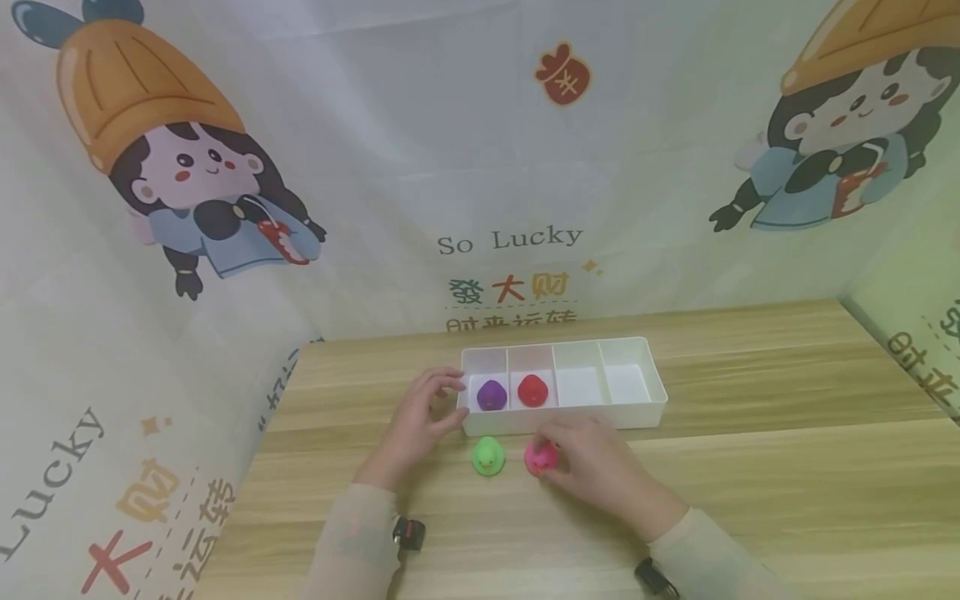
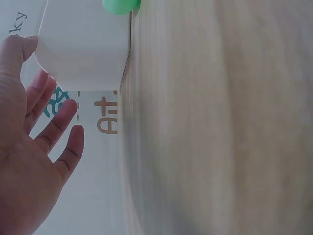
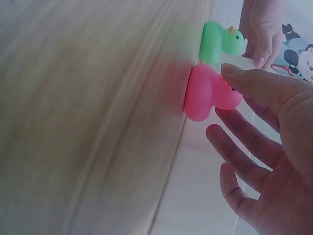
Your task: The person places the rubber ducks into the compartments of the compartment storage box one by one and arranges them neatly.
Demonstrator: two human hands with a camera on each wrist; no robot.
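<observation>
A white tray (image 1: 566,421) with several compartments stands on the table. In its leftmost compartment sits a purple duck (image 1: 492,397), and a red duck (image 1: 532,391) is in the one beside it. My left hand (image 1: 420,421) is at the tray's left end, thumb and fingertips at its edge, the other fingers loosely spread in the left wrist view. In front of the tray my right hand (image 1: 600,462) pinches the head of a pink toy duck (image 3: 200,93) between thumb and index finger; its base is at the tabletop. A green duck (image 1: 488,457) stands to the left of it.
The wooden table (image 1: 787,500) reaches back to a printed cloth backdrop (image 1: 390,167). Both forearms come in from the front, a small dark device (image 1: 408,533) at the left wrist and another (image 1: 656,577) at the right.
</observation>
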